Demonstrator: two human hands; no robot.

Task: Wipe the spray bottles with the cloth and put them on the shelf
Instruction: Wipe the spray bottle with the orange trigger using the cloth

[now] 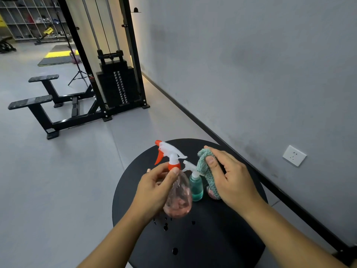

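At far left stands a black cable weight machine (114, 82) on the grey floor (58, 171). Nearer, the left hand (154, 188) is wrapped around a clear pink spray bottle (178, 194) with a white and orange trigger head, holding it tilted above the round black tabletop (193, 244). Just right of it a small teal spray bottle (196, 185) stands upright on the tabletop. The right hand (231, 180) pinches a teal cloth (207, 169), which drapes over a third bottle, mostly hidden. A white wall socket (294, 155) sits on the grey wall at right.
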